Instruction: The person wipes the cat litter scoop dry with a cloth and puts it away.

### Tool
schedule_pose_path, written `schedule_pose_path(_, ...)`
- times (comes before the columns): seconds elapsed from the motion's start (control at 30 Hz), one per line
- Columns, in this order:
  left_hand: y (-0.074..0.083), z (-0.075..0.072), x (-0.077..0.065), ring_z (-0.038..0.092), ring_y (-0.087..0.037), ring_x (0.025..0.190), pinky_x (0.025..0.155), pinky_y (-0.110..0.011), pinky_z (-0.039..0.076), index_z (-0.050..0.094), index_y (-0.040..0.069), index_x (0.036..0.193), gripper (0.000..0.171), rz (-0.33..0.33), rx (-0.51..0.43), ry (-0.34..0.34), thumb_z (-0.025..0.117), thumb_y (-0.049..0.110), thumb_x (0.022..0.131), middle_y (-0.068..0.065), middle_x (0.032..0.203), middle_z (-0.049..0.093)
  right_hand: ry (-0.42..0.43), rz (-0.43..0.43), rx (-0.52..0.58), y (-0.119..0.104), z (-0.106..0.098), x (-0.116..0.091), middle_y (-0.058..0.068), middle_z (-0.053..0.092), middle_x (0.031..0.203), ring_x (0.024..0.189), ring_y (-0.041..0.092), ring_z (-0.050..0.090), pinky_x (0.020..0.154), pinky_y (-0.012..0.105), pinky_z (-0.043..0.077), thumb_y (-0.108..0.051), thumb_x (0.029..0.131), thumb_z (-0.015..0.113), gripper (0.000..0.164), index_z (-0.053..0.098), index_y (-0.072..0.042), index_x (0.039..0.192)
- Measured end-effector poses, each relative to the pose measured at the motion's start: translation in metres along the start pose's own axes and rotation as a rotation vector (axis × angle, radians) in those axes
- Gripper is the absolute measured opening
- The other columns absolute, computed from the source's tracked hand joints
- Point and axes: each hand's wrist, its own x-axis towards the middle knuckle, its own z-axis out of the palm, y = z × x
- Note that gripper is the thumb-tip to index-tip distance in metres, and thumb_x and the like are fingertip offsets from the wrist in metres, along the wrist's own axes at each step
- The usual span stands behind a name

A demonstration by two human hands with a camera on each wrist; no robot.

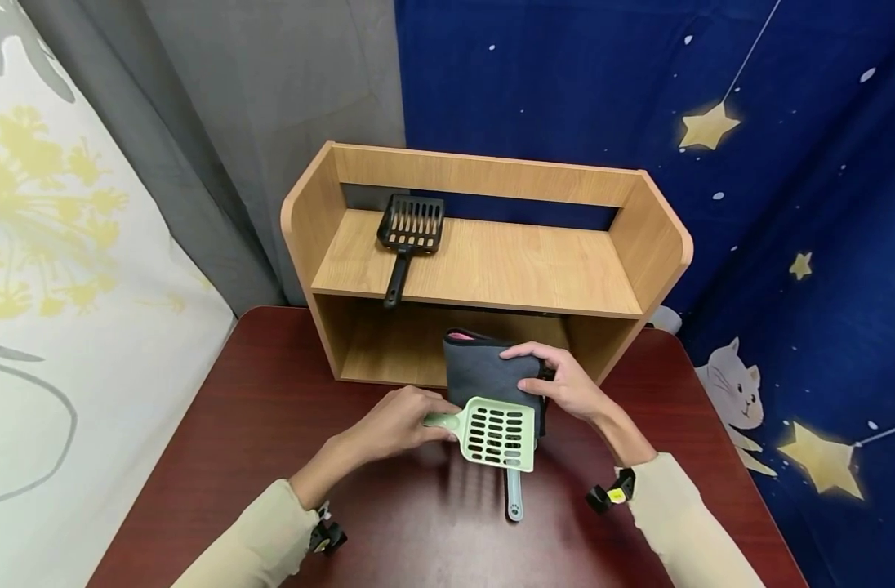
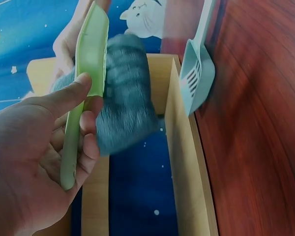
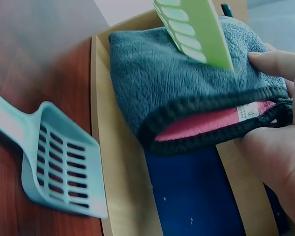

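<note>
Above the red table (image 1: 286, 355), the left hand (image 1: 399, 420) clamps its fingers round the green scoop (image 1: 499, 434) by its handle, leaving the head free. Just beyond, the right hand (image 1: 576, 388) pinches the grey cloth (image 1: 483, 371), seemingly steadying it.

My head view: high up, fwd/down, far edge of table (image 1: 271, 367) & whole shelf (image 1: 521, 261) in. L wrist view: close-up, facing shelf's R end; R: close-up, facing its L end. All share green scoop (image 1: 527, 433) & grey cloth (image 1: 487, 371).
</note>
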Motion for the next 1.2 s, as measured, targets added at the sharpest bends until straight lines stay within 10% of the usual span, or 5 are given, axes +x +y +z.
schedule_pose_path(0.47, -0.008, -0.001, -0.007, 0.074, -0.009, 0.093, 0.074, -0.029, 0.057, 0.084, 0.014, 0.113, 0.027, -0.036, 0.014, 0.064, 0.087, 0.024, 0.088, 0.002, 0.105, 0.081, 0.032, 0.031, -0.174, -0.007, -0.012, -0.017, 0.015, 0.067, 0.133, 0.109, 0.013, 0.068, 0.092, 0.025, 0.054, 0.005, 0.097, 0.071, 0.039, 0.067, -0.002, 0.135)
schedule_pose_path(0.83, -0.017, -0.006, -0.012, 0.069, -0.006, 0.078, 0.065, -0.026, 0.054, 0.082, 0.007, 0.113, 0.031, -0.087, 0.056, 0.130, 0.088, 0.024, 0.087, -0.001, 0.099, 0.081, 0.275, 0.119, -0.274, -0.025, -0.030, -0.048, 0.003, 0.071, 0.130, 0.107, 0.010, 0.064, 0.089, 0.022, 0.052, -0.001, 0.093, 0.079, 0.042, 0.071, -0.008, 0.133)
schedule_pose_path(1.2, -0.012, 0.006, 0.000, 0.069, -0.008, 0.074, 0.064, -0.030, 0.056, 0.083, 0.008, 0.110, 0.029, -0.100, 0.098, 0.173, 0.089, 0.022, 0.086, -0.002, 0.098, 0.081, 0.345, 0.109, -0.261, -0.057, 0.008, -0.032, 0.004, 0.074, 0.101, 0.082, 0.013, 0.066, 0.074, 0.025, 0.052, -0.006, 0.091, 0.083, 0.042, 0.073, -0.011, 0.132)
